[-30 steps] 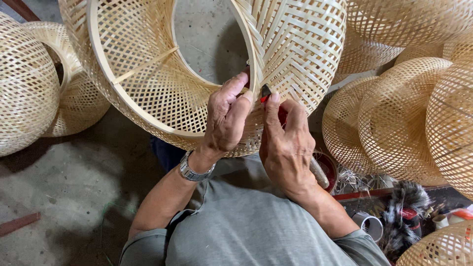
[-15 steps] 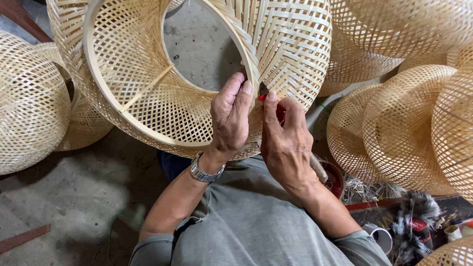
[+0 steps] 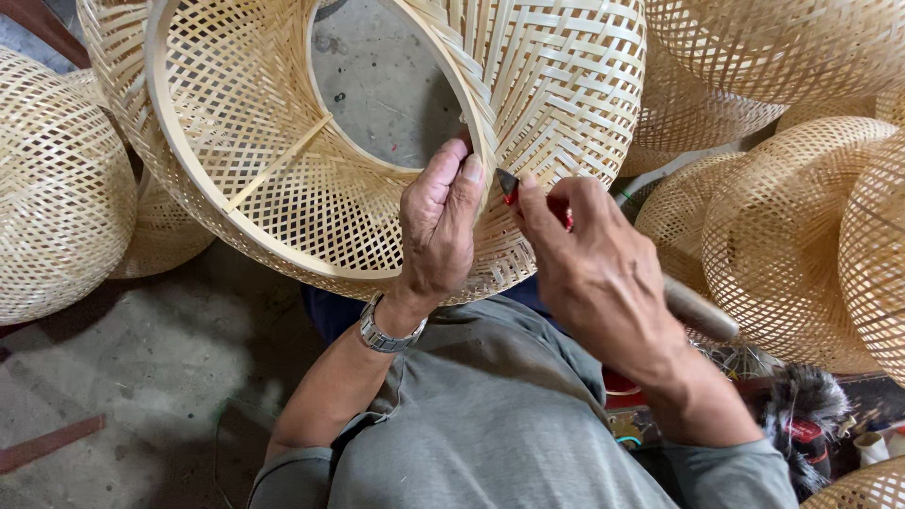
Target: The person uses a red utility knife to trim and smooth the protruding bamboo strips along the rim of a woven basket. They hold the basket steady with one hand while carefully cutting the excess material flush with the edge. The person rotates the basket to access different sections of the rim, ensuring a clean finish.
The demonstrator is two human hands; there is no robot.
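Head view: woven bamboo shade rim pinched in left hand grip.

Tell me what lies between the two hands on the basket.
Head view: between left hand and right hand, the basket rim and the red tool's tip.

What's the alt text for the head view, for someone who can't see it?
A person's left hand pinches the inner rim of a large woven bamboo shade while the right hand presses a small red-handled blade against the weave beside it. A metal wristwatch sits on the left wrist, and more woven shades lie around on the concrete floor.
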